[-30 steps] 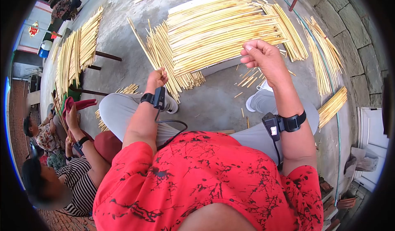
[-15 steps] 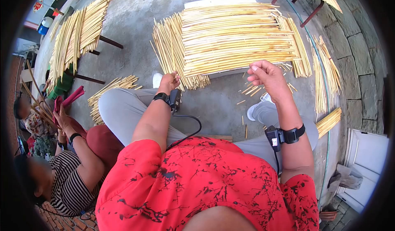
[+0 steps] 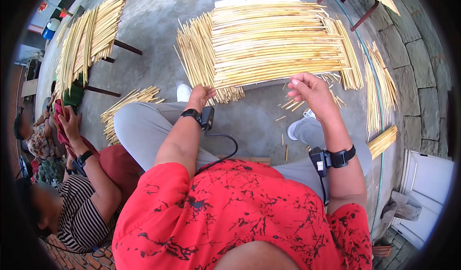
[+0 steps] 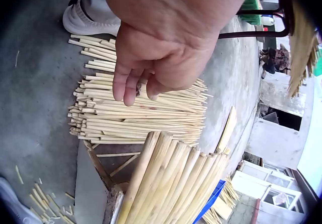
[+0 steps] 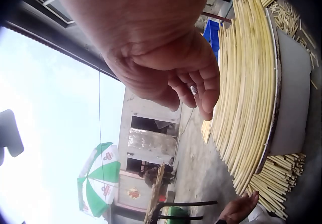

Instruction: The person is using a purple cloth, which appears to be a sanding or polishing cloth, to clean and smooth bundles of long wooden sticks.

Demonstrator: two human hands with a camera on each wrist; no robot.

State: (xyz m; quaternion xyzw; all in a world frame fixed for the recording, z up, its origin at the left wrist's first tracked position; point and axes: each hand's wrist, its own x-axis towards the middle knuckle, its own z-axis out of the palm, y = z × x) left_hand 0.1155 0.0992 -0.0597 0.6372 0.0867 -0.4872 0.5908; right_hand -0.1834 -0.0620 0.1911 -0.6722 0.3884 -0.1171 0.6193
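Note:
A row of pale peeled stalks (image 3: 276, 39) lies side by side across a white board (image 3: 257, 1) in front of me. My left hand (image 3: 201, 94) hovers by the board's near left corner, fingers relaxed and nothing visible in them. Below that hand in the left wrist view is a loose pile of stalks (image 4: 141, 118). Off the near right corner my right hand (image 3: 309, 92) is raised, its fingers loosely bent with no object between them. A ring (image 5: 193, 90) shows on one of its fingers in the right wrist view.
More stalks lie on a rack (image 3: 91, 39) at the left and in bundles (image 3: 379, 87) at the right. Short cut pieces (image 3: 293, 104) are scattered near my shoe (image 3: 300, 126). A green hose (image 3: 382, 154) runs along the right. Another person (image 3: 89, 207) sits close on my left.
The head view has shifted, so the board appears lower and further right than a second ago. My left hand's fingers have loosened from a tighter curl. The right hand stays near the board's corner.

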